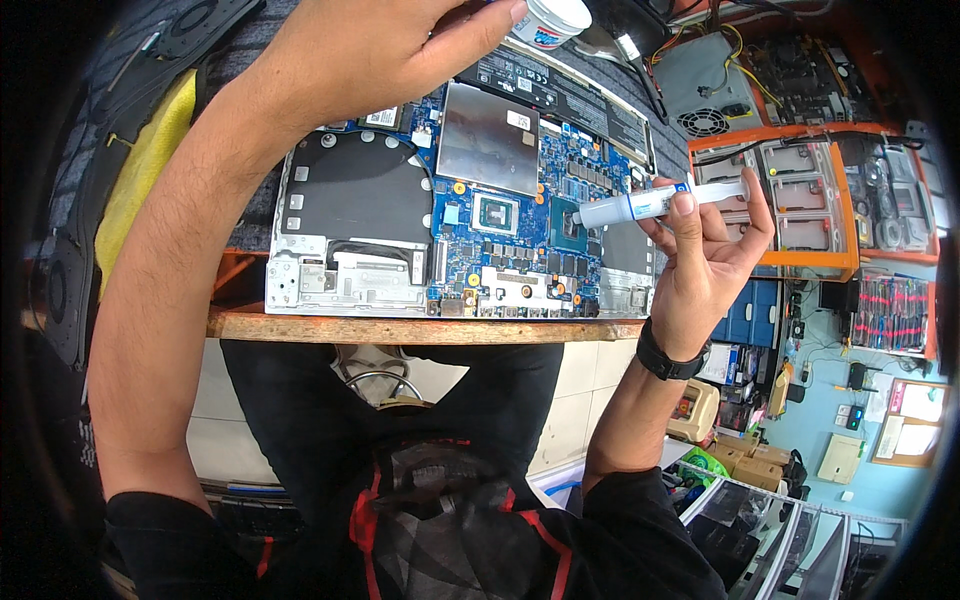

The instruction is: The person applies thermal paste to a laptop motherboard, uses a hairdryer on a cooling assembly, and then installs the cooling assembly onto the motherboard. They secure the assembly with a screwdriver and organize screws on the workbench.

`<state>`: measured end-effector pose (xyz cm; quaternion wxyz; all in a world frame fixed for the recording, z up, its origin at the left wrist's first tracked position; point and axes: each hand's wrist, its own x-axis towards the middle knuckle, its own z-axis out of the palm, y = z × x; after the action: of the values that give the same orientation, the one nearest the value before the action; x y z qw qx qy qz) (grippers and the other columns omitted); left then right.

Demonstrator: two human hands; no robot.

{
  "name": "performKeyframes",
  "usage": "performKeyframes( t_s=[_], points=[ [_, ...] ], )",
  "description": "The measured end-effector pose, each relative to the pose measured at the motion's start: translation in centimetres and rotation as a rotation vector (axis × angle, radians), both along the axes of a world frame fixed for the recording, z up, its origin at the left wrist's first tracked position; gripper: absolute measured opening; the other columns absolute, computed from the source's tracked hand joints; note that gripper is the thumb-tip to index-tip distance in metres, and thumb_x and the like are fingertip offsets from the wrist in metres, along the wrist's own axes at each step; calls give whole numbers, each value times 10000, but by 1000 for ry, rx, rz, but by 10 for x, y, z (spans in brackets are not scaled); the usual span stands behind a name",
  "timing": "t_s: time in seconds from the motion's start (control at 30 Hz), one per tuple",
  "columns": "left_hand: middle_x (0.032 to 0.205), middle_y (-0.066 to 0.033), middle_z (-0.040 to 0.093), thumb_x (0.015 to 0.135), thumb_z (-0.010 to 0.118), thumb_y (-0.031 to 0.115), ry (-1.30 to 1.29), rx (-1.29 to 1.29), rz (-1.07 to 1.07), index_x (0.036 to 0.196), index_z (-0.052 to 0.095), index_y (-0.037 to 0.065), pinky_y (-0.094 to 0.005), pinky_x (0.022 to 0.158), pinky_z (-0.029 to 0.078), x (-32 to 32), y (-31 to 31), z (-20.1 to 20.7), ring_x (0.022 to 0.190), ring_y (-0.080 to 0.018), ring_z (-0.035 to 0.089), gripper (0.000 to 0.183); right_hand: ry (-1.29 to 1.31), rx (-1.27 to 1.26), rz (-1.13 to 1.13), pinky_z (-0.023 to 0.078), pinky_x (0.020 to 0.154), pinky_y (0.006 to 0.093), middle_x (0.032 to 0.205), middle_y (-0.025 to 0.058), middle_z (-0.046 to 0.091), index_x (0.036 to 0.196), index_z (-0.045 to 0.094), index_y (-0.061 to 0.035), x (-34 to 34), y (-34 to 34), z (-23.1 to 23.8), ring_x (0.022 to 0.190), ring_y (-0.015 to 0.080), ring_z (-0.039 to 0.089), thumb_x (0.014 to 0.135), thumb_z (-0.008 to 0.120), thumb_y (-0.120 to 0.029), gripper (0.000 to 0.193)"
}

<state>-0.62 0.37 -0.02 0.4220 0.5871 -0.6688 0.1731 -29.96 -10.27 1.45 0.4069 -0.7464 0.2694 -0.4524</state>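
Note:
A laptop with its bottom cover off lies on the table, its blue motherboard (465, 262) exposed. My right hand (712, 245) grips a white syringe (625, 207), held almost level. The syringe tip is at the square chip (566, 226) on the right of the board; I cannot tell whether it touches. To the left sits a second bare chip (495, 213) with a shiny die. My left hand (350, 50) reaches across the laptop's far left. Its thumb overlaps the edge of a white tub (548, 22), and the other fingers are mostly cut off by the upper edge.
A black battery (570, 95) fills the laptop's far side. A yellow cloth (150, 180) and black cooling fans (68, 290) lie at left. At right are a metal power supply (705, 85) and orange-framed drawers (795, 195). The wooden table edge (430, 330) runs along the near side.

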Motion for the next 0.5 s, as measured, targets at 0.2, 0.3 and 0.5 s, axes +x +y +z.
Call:
performKeyframes(
  t_s=[0.2,0.3,0.5],
  points=[
    [744,-127,629,975,572,188,-36,-17,11,899,615,11,-361,575,534,1,-1,-1,610,-248,612,197,-43,-23,17,651,771,355,1014,197,715,1477,282,-71,4,4,2,936,220,723,941,694,12,681],
    [742,-125,628,975,570,189,-36,-32,3,899,615,13,-356,572,533,1,-2,-2,607,-240,609,197,-6,-101,34,648,770,340,987,198,716,1478,277,-64,3,4,2,924,222,728,944,693,9,681],
    [751,-137,632,969,582,183,-33,-41,4,903,610,15,-374,579,538,0,0,-1,621,-272,628,182,60,-334,95,644,756,324,986,236,722,1479,270,-61,4,5,1,961,236,733,949,684,18,676]
  ],
)
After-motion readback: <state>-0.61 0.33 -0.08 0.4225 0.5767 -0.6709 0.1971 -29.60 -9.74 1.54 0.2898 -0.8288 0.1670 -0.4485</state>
